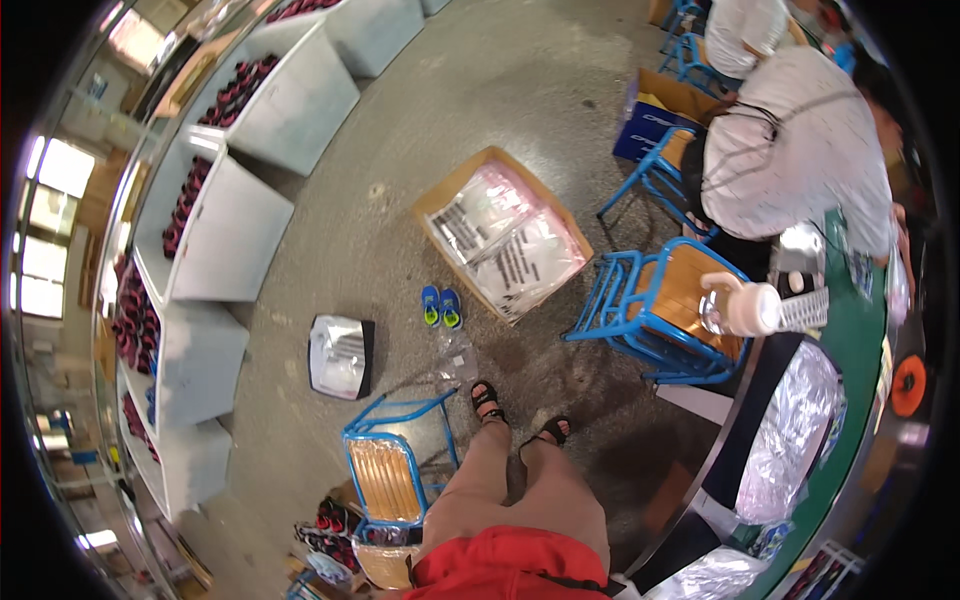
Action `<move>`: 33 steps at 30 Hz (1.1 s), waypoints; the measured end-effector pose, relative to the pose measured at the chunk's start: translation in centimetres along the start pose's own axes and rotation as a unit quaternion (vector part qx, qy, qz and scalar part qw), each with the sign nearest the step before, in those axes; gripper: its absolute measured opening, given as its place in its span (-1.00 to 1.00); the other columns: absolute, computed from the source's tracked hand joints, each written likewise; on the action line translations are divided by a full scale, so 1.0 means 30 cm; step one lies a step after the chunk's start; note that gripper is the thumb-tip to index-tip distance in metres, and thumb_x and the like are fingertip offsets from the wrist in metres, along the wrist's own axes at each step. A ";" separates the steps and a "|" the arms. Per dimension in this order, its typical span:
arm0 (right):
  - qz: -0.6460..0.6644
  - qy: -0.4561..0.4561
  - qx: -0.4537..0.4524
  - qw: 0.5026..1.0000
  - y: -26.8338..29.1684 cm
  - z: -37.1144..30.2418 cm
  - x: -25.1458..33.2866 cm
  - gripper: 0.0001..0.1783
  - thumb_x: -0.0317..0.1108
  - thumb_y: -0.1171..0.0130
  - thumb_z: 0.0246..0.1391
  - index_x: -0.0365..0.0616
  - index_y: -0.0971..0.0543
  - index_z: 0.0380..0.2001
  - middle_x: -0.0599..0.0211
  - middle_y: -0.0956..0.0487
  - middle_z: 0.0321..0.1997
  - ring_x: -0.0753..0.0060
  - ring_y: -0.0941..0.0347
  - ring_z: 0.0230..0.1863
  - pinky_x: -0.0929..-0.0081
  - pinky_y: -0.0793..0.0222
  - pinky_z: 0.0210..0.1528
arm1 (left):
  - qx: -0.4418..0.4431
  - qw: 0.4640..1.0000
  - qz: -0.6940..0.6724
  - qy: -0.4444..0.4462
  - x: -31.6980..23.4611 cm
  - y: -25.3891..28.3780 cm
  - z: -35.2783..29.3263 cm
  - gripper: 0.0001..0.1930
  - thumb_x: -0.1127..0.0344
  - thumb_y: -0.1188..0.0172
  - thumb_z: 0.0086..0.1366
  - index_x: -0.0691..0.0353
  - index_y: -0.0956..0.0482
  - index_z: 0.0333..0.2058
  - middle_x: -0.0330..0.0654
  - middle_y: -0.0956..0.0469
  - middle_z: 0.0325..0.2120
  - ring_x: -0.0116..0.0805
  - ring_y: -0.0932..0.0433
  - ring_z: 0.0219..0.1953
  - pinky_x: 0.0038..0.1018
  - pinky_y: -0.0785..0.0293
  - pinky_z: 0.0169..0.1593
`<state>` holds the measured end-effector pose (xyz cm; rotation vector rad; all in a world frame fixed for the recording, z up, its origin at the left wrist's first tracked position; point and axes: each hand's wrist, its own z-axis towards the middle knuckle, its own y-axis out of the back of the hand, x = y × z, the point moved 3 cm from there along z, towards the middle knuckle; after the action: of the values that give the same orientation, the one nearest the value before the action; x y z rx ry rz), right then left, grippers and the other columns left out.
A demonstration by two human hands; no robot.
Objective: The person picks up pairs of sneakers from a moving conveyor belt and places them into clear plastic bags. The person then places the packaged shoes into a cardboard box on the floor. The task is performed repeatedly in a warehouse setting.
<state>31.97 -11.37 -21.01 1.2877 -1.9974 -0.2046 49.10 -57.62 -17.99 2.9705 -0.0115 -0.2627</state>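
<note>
Neither of my hands shows; only my red top, legs and sandalled feet are visible at the bottom. Ahead of my feet on the floor stands an open cardboard box [437, 242] filled with stacks of clear printed plastic bags [520, 262]. A pair of blue and lime shoes [441, 307] sits beside its near left corner. Close to my feet lies a crumpled clear plastic bag [457, 362]. A dark bin or box [368, 350] with a shiny plastic lining is further left. On a blue-framed stool [655, 300] to the right is a large clear bottle with a pale pink lid [752, 309].
A blue-framed wooden chair [384, 480] is by my left leg, with several shoes [335, 517] behind it. Large white bins [225, 235] of dark shoes line the left. A green-topped bench [850, 400] holding plastic-wrapped bundles [790, 430] runs along the right. A seated co-worker [790, 150] leans over it.
</note>
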 end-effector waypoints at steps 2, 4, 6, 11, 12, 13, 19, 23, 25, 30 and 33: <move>-0.011 -0.175 0.086 0.981 -0.009 0.010 0.042 -0.86 -0.40 -0.06 0.00 -0.21 -0.52 -0.36 0.22 -0.53 -0.53 0.29 -0.48 -0.46 0.45 -0.41 -0.36 | -0.015 0.998 -0.049 0.024 0.003 -0.009 0.015 -0.68 0.13 0.04 0.25 0.23 -0.58 -0.25 -0.13 -0.61 -0.43 -0.35 -0.59 -0.37 -0.45 -0.49 -0.29; -0.027 -0.211 0.115 0.970 0.016 0.040 0.122 -0.86 -0.38 -0.07 0.00 -0.19 -0.52 -0.37 0.23 -0.53 -0.52 0.29 -0.48 -0.45 0.44 -0.41 -0.36 | -0.024 0.995 -0.085 0.038 -0.003 0.014 0.027 -0.68 0.13 0.04 0.25 0.22 -0.58 -0.25 -0.13 -0.60 -0.43 -0.36 -0.59 -0.36 -0.45 -0.49 -0.29; -0.045 -0.227 0.133 0.964 0.062 0.086 0.213 -0.86 -0.36 -0.08 -0.01 -0.18 -0.51 -0.38 0.24 -0.52 -0.52 0.28 -0.48 -0.44 0.43 -0.40 -0.36 | -0.032 0.991 -0.120 0.045 -0.011 0.034 0.037 -0.68 0.12 0.03 0.25 0.22 -0.58 -0.25 -0.14 -0.60 -0.43 -0.36 -0.59 -0.36 -0.45 -0.48 -0.29; -0.091 -0.223 0.159 0.957 0.177 0.209 0.401 -0.85 -0.31 -0.10 -0.01 -0.15 -0.51 -0.40 0.25 -0.51 -0.49 0.27 -0.47 -0.42 0.41 -0.40 -0.35 | -0.036 0.983 -0.173 0.056 -0.019 0.087 0.072 -0.68 0.12 0.03 0.25 0.22 -0.58 -0.24 -0.15 -0.60 -0.42 -0.37 -0.58 -0.36 -0.46 -0.48 -0.28; -0.104 -0.222 0.165 0.956 0.203 0.233 0.431 -0.84 -0.30 -0.10 -0.01 -0.15 -0.51 -0.41 0.26 -0.51 -0.49 0.26 -0.47 -0.42 0.40 -0.40 -0.35 | -0.036 0.980 -0.185 0.060 -0.020 0.088 0.079 -0.68 0.12 0.03 0.25 0.22 -0.58 -0.24 -0.15 -0.60 -0.42 -0.37 -0.58 -0.36 -0.46 -0.48 -0.28; -0.113 -0.228 0.169 0.952 0.226 0.249 0.458 -0.84 -0.29 -0.10 -0.02 -0.14 -0.51 -0.41 0.26 -0.51 -0.48 0.26 -0.47 -0.41 0.40 -0.40 -0.35 | -0.035 0.979 -0.193 0.061 -0.021 0.090 0.083 -0.68 0.12 0.03 0.25 0.22 -0.58 -0.24 -0.16 -0.60 -0.42 -0.37 -0.58 -0.36 -0.47 -0.48 -0.28; -0.167 -0.238 0.228 0.929 0.345 0.325 0.535 -0.82 -0.22 -0.13 -0.03 -0.10 -0.51 -0.44 0.29 -0.50 -0.46 0.24 -0.46 -0.38 0.38 -0.39 -0.34 | -0.036 0.969 -0.229 0.085 -0.046 0.088 0.062 -0.67 0.11 0.02 0.24 0.21 -0.58 -0.24 -0.17 -0.60 -0.41 -0.38 -0.57 -0.35 -0.48 -0.47 -0.28; -0.283 0.005 0.323 0.903 0.475 0.418 0.590 -0.80 -0.18 -0.14 -0.03 -0.08 -0.51 -0.46 0.30 -0.49 -0.44 0.23 -0.46 -0.37 0.36 -0.39 -0.33 | -0.029 0.966 -0.237 0.097 -0.117 0.075 0.066 -0.67 0.11 0.02 0.24 0.21 -0.58 -0.24 -0.19 -0.60 -0.41 -0.39 -0.57 -0.35 -0.48 -0.47 -0.28; -0.345 0.301 0.340 0.821 0.524 0.493 0.653 -0.79 -0.16 -0.15 -0.03 -0.06 -0.51 -0.47 0.31 -0.49 -0.43 0.23 -0.46 -0.36 0.35 -0.39 -0.33 | -0.024 0.966 -0.235 0.106 -0.157 0.080 0.056 -0.67 0.11 0.02 0.24 0.20 -0.58 -0.24 -0.19 -0.60 -0.41 -0.40 -0.57 -0.35 -0.48 -0.47 -0.28; -0.220 -0.174 0.215 0.936 0.528 0.774 0.624 -0.76 -0.27 0.04 0.04 -0.16 -0.55 -0.48 0.15 -0.56 -0.51 0.20 -0.55 -0.46 0.26 -0.49 -0.36 | -0.024 0.964 -0.236 0.117 -0.279 0.080 0.050 -0.67 0.10 0.02 0.24 0.20 -0.58 -0.24 -0.21 -0.59 -0.40 -0.40 -0.56 -0.34 -0.49 -0.46 -0.28; -0.473 -0.087 0.236 0.845 0.503 0.815 0.623 -0.63 -0.07 0.03 0.02 -0.10 -0.61 -0.38 -0.03 -0.57 -0.29 -0.03 -0.54 -0.28 0.11 -0.46 -0.24 | -0.024 0.964 -0.233 0.122 -0.343 0.089 0.034 -0.67 0.10 0.01 0.24 0.20 -0.58 -0.23 -0.21 -0.59 -0.40 -0.41 -0.56 -0.34 -0.50 -0.46 -0.28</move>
<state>0.87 -25.78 -21.78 2.5949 -1.4023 -0.3047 38.80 -60.20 -16.77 2.8917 0.7154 0.0543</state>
